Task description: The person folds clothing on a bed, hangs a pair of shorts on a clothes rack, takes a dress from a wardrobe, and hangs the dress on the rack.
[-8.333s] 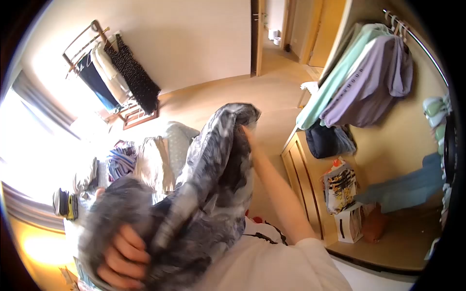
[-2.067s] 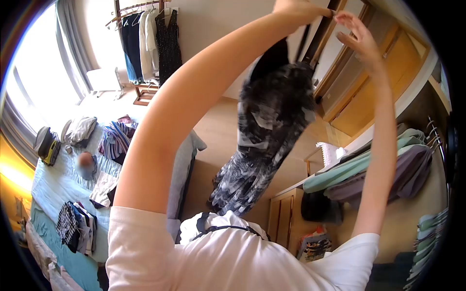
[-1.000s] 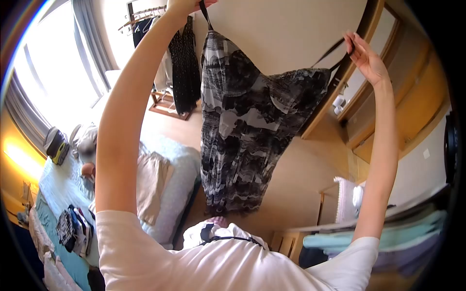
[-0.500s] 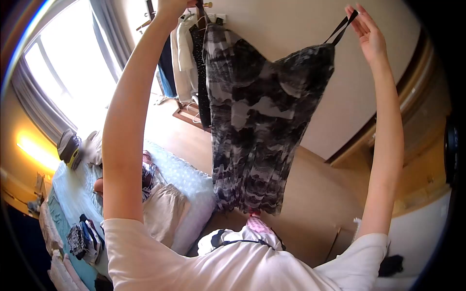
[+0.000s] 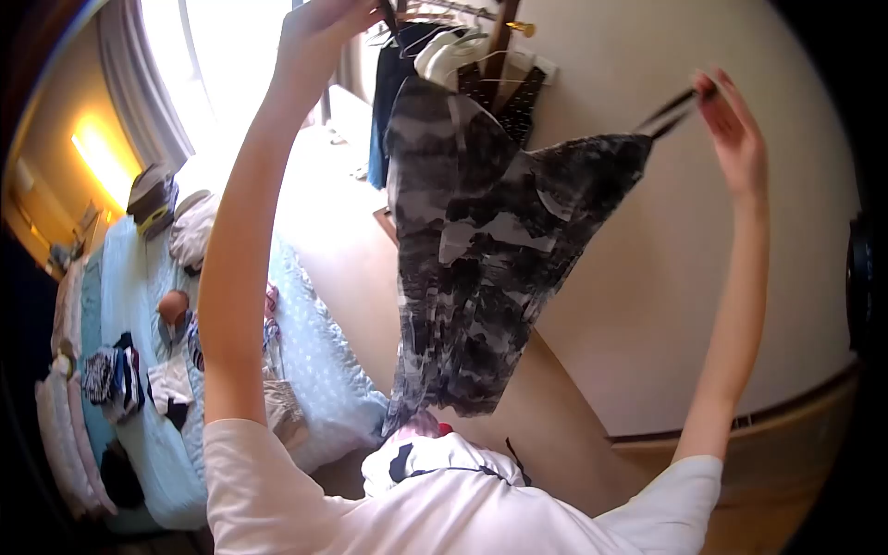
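A black, grey and white patterned dress (image 5: 490,231) hangs in front of me by its two thin black straps, its hem down near my waist. My left hand (image 5: 328,28), raised at the top edge, is closed around one strap, with part of its fingers cut off by the frame. At the upper right my right hand (image 5: 733,129) pinches the other strap between thumb and fingers. The neckline sags between the two straps, and the dress tilts down towards the lower left.
Behind the dress stands a clothes rack (image 5: 500,42) with hanging garments. A bed (image 5: 314,370) with a light blue cover fills the left, bearing folded clothes (image 5: 113,375) and a grey stack (image 5: 153,199). A pale wall (image 5: 666,268) rises on the right.
The view has swung right to left, away from the wardrobe and door towards the rack. From hanging bunched earlier, the dress is now spread between both hands, one on each strap.
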A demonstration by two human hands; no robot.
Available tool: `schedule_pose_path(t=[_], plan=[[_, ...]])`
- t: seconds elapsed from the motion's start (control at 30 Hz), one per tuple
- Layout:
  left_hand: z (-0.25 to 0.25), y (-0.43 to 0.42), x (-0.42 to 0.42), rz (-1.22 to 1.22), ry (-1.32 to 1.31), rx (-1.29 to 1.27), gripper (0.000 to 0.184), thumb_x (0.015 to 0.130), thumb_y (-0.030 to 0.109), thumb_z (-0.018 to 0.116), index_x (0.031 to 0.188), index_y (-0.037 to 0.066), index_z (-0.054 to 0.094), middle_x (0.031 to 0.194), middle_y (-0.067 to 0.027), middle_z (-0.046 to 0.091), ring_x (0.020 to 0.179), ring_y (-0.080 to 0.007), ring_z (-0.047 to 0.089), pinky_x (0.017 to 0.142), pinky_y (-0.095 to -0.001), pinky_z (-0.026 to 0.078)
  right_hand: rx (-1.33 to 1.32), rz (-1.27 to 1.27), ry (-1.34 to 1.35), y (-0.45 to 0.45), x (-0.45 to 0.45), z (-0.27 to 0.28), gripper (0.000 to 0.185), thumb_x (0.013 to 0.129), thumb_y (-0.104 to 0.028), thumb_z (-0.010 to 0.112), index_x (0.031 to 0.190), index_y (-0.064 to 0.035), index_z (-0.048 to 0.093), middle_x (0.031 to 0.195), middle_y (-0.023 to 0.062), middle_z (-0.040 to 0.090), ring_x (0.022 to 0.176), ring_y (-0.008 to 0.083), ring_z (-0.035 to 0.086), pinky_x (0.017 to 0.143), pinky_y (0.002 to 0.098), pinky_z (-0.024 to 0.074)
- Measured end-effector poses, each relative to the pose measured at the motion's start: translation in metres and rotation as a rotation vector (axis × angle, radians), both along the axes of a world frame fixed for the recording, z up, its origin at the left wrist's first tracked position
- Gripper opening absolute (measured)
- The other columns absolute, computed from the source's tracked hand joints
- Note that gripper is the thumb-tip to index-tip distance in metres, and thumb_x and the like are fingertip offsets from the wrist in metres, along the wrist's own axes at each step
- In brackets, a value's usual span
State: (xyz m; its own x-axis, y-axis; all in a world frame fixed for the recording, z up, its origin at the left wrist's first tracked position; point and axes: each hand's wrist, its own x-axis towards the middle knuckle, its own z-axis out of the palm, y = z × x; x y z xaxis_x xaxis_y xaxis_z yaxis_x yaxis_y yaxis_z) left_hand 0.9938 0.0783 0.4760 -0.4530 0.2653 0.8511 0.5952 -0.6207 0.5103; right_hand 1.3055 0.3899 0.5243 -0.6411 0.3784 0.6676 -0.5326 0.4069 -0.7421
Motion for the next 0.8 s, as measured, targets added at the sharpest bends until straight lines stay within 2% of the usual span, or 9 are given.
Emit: schedule_pose_path(t=[0.07,0.17,0.27,0.37,0.53,0.6,0.67,0.7,0.8], plan=[[-0.035,-0.057,0.016,0.327,0.151,-0.119,0.026,0.088,0.005,0.054,0.111,-0.004,0.059,0.109,-0.0142,0.061,0.097,-0.0231,0.061,0.090,-0.0328,0.047,-0.223,0.634,0.149,0.019,0.003,-0.025,0.048,0.090,-0.021,0.053,0.130,0.0023,0.040,0.132,0.0165,0.045,0.125,0.0254,0.041,0.105,0.0349,0.0332],[-0.111,-0.155,0.058,0.278,0.043,0.063,0.022,0.079,0.009,0.063,0.099,0.000,0.063,0.104,-0.0106,0.063,0.093,-0.0202,0.061,0.086,-0.0302,0.048,-0.259,0.436,0.245,0.032,0.062,-0.081,0.037,0.080,-0.030,0.063,0.108,-0.0061,0.059,0.098,0.0056,0.056,0.083,0.0148,0.047,0.070,0.0264,0.0373],[-0.151,-0.212,0.074,0.058,0.148,0.304,0.032,0.059,0.013,0.083,0.088,0.015,0.071,0.095,0.0041,0.068,0.086,-0.0096,0.062,0.075,-0.0183,0.046,-0.367,0.607,0.178,-0.016,0.059,-0.090,0.005,0.067,-0.007,0.067,0.069,-0.0118,0.069,0.072,0.0024,0.066,0.064,0.0067,0.057,0.057,0.0152,0.0414],[-0.168,-0.259,0.059,0.176,0.271,0.138,0.040,0.052,0.018,0.086,0.089,0.021,0.072,0.098,0.0080,0.068,0.097,-0.0046,0.061,0.071,-0.0154,0.044,-0.546,0.728,0.240,-0.045,0.009,-0.089,0.019,0.062,0.004,0.067,0.051,-0.0113,0.068,0.051,0.0011,0.063,0.042,0.0034,0.058,0.047,0.0060,0.0413],[-0.133,-0.193,-0.047,0.223,0.192,-0.266,0.056,0.054,0.045,0.083,0.096,0.010,0.070,0.106,-0.0007,0.065,0.101,-0.0118,0.060,0.069,-0.0176,0.046,-0.520,0.741,0.184,0.019,-0.121,-0.092,0.019,0.062,0.002,0.069,0.050,-0.0121,0.068,0.053,-0.0017,0.064,0.045,0.0016,0.058,0.052,0.0099,0.0457],[-0.155,-0.146,-0.099,1.085,0.073,-0.143,0.049,0.080,0.025,0.069,0.118,-0.002,0.056,0.104,-0.0134,0.063,0.087,-0.0201,0.061,0.067,-0.0236,0.048,-0.289,0.707,-0.013,0.063,-0.170,-0.091,0.011,0.070,-0.009,0.067,0.079,-0.0104,0.071,0.080,-0.0024,0.067,0.078,0.0032,0.059,0.068,0.0157,0.0453],[-0.085,-0.067,-0.176,0.664,-0.041,-0.528,0.036,0.083,0.004,0.057,0.118,-0.006,0.054,0.116,-0.0152,0.059,0.102,-0.0189,0.059,0.090,-0.0259,0.045,-0.358,0.796,-0.139,0.073,-0.249,-0.088,0.042,0.087,-0.019,0.048,0.120,0.0066,0.050,0.123,0.0186,0.051,0.121,0.0266,0.040,0.102,0.0328,0.0305],[-0.072,-0.037,-0.207,0.506,-0.216,-0.479,0.037,0.084,0.011,0.059,0.117,-0.004,0.055,0.117,-0.0152,0.059,0.106,-0.0177,0.057,0.092,-0.0255,0.044,-0.159,0.347,-0.045,0.089,-0.299,-0.091,0.043,0.091,-0.021,0.040,0.125,0.0059,0.047,0.137,0.0211,0.038,0.129,0.0378,0.033,0.103,0.0420,0.0329],[-0.082,0.003,-0.342,0.090,-0.408,-0.371,0.037,0.089,0.016,0.052,0.119,-0.006,0.053,0.120,-0.0166,0.056,0.109,-0.0242,0.056,0.099,-0.0315,0.040,0.039,0.335,-0.193,0.051,-0.448,-0.070,0.037,0.092,-0.017,0.044,0.119,0.0053,0.053,0.123,0.0166,0.054,0.117,0.0215,0.051,0.100,0.0314,0.0380]])
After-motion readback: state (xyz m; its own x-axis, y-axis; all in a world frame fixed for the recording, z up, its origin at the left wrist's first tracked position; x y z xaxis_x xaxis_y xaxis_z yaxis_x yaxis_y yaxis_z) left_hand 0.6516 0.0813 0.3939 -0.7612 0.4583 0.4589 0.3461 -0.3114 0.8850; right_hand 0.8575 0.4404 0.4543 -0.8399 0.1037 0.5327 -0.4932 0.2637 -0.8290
